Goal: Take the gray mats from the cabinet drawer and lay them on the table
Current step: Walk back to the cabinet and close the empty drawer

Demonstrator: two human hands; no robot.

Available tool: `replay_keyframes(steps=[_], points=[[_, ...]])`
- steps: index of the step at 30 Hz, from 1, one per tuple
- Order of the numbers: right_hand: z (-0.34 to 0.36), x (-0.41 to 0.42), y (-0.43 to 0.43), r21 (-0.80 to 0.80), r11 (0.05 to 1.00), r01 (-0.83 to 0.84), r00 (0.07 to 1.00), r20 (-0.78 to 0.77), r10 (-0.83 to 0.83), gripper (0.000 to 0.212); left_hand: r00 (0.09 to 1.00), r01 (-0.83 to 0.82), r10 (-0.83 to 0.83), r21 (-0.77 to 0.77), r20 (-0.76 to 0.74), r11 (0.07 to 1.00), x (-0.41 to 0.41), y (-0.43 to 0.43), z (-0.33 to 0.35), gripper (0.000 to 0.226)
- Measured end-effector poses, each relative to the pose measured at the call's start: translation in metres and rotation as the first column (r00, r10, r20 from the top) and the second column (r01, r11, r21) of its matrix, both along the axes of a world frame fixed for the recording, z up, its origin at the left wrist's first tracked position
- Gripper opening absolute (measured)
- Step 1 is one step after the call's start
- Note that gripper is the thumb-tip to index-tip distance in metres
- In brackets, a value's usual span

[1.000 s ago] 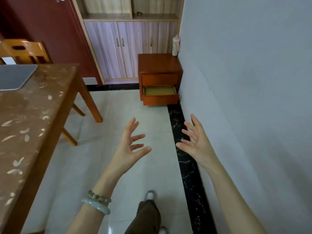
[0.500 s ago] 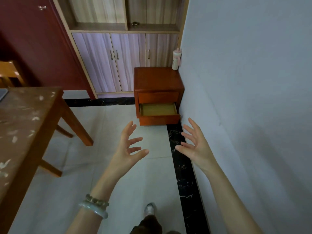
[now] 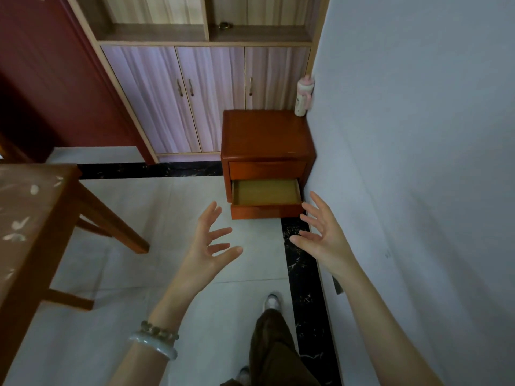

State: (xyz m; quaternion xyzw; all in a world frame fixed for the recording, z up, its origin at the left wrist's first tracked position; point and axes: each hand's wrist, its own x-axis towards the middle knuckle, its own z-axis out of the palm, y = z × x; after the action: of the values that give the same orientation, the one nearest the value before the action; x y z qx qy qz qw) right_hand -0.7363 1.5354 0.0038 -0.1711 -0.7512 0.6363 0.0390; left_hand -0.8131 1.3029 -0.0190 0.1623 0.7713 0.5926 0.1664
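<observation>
Since the earlier frames, the small red-brown cabinet (image 3: 267, 140) had grown larger and slid lower in the head view, and the table (image 3: 33, 218) had retreated to the left edge; the gray mat once visible on it had passed out of sight. The person was evidently walking toward the cabinet, one shoe (image 3: 273, 300) stepping forward on the pale floor tiles.

In the head view, the left hand (image 3: 207, 246) and the right hand (image 3: 320, 232) were both raised ahead of the body, fingers spread wide and holding nothing. The right hand hung just in front of the lower drawer (image 3: 266, 197), near the gray wall (image 3: 418, 162); the left was a little further back over the tiles. The drawer stood pulled out, its bare yellowish floor showing; no gray mat could be seen in the visible part. A pale bottle (image 3: 303, 97) stood on the cabinet's back corner.

The step in hand appeared to be a return to the drawer. The next move likely called for bending down and checking its hidden rear for any remaining mat, or pushing it shut if none.
</observation>
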Motion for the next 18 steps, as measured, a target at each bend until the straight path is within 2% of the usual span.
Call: replay_keyframes(steps=[11,18], points=[[-0.007,-0.135,0.098,0.007,0.999,-0.033,0.999,-0.005,0.033,0.09,0.998,-0.026,0.026,0.001,0.051,1.0,-0.122,0.099,-0.008,0.092],[-0.021,-0.187,0.126,-0.006,0.998,-0.063,0.997,0.037,0.063,0.088,0.997,-0.052,0.054,-0.034,0.052,0.998,-0.174,0.121,-0.012,0.086]])
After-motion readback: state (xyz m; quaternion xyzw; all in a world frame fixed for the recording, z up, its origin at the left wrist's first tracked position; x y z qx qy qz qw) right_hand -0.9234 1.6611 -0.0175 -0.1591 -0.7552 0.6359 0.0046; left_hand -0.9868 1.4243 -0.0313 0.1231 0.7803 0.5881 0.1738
